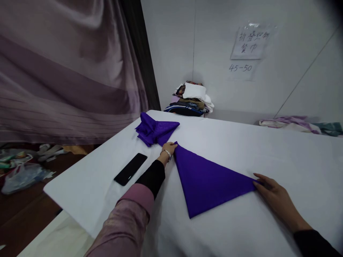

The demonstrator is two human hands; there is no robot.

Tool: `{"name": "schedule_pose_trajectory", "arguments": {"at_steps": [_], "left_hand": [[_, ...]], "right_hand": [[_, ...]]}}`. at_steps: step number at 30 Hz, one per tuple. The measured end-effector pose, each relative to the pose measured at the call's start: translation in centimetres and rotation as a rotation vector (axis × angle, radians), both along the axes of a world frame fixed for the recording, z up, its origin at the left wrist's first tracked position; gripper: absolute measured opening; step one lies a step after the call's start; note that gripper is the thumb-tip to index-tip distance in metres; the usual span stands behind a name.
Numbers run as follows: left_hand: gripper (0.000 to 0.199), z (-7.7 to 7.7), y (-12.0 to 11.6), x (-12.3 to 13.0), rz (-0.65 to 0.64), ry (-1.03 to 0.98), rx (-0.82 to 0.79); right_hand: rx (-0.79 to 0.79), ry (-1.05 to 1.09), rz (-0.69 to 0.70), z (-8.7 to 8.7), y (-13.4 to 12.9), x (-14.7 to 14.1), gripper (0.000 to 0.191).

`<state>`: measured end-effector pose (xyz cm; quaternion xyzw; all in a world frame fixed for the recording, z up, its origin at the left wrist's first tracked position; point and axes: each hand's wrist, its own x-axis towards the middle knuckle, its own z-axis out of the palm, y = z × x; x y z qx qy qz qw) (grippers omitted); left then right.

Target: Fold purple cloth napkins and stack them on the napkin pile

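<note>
A purple cloth (207, 182) lies on the white table as a flat triangle, one point toward me. My left hand (168, 148) pinches its upper left corner, and a bracelet circles that wrist. At the right corner, my right hand (270, 191) has the tip of the cloth between thumb and fingers. Just beyond my left hand rests a second purple cloth (157, 128), bunched and gathered, with pleated ends on the left and a pointed flap on the right.
A black phone (130, 169) lies left of my left forearm on the white table (88, 178). Folded clothes (189, 100) are stacked behind the far edge. More fabric (294, 125) sits at the back right. A curtain (69, 71) hangs at left, above plastic bags (24, 176).
</note>
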<state>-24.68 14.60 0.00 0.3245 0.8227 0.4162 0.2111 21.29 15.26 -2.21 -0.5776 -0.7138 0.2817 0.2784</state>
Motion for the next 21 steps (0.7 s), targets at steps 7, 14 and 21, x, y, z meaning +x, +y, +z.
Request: {"name": "schedule_pose_trajectory", "arguments": {"at_steps": [7, 14, 21], "left_hand": [[0.006, 0.15, 0.19, -0.70, -0.007, 0.023, -0.039], [0.016, 0.25, 0.18, -1.00, -0.023, -0.037, -0.106], [0.033, 0.25, 0.39, -1.09, -0.079, -0.137, -0.181]], "right_hand": [[0.027, -0.019, -0.009, 0.14, 0.06, 0.11, 0.048], [0.043, -0.008, -0.008, -0.37, 0.23, 0.30, 0.046], [0.052, -0.023, 0.006, 0.01, 0.12, 0.32, 0.047]]}}
